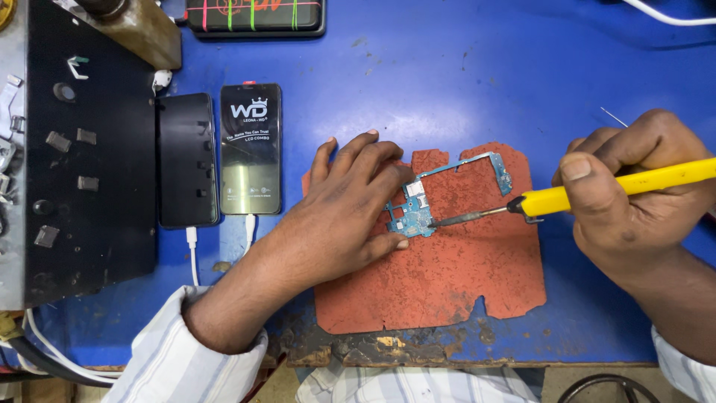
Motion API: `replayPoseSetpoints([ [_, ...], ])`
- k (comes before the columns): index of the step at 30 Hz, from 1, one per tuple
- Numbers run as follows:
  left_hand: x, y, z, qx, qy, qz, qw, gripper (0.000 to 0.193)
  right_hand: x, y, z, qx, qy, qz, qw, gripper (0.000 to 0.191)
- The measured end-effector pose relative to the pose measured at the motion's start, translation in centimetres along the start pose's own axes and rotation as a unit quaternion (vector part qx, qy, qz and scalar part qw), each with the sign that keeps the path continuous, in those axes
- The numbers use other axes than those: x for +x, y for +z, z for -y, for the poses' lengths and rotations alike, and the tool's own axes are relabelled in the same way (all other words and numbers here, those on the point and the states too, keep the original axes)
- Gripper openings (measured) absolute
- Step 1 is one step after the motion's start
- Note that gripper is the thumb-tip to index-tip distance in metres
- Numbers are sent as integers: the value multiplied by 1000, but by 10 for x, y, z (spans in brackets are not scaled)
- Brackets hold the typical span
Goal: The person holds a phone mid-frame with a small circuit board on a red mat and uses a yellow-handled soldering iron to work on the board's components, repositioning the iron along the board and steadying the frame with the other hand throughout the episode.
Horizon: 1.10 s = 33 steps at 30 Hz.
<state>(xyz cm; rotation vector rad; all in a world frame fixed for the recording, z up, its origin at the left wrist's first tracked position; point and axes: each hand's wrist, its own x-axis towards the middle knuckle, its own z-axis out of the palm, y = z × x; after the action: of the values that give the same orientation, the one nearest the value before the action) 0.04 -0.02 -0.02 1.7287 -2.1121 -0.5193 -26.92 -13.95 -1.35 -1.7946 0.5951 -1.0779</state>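
Note:
A small blue-green circuit board (415, 214) lies on a worn red mat (447, 276) on the blue bench. My left hand (339, 205) rests flat on the mat, its fingertips pressing the board's left part and hiding some of it. My right hand (634, 194) grips a yellow-handled soldering iron (597, 190). The iron's metal tip touches the board near its lower right edge.
Two phones (251, 149) (187, 159) lie side by side left of the mat, with white cables plugged in below. A black metal unit (82, 149) stands at the far left. Another phone (256, 16) sits at the top edge. The bench's chipped front edge (388, 354) runs below the mat.

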Motion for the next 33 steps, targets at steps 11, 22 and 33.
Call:
replayPoseSetpoints([
  [11, 0, 0, 0, 2, 0, 2, 1000, 79, 1, 1, 3, -4, -8, 8, 1000, 27],
  [22, -1, 0, 0, 4, 1, -1, 1000, 80, -1, 1, 3, -4, 5, 2, 1000, 27],
  [33, 0, 0, 0, 0, 1, -1, 1000, 79, 2, 0, 5, -29, 0, 8, 1000, 27],
])
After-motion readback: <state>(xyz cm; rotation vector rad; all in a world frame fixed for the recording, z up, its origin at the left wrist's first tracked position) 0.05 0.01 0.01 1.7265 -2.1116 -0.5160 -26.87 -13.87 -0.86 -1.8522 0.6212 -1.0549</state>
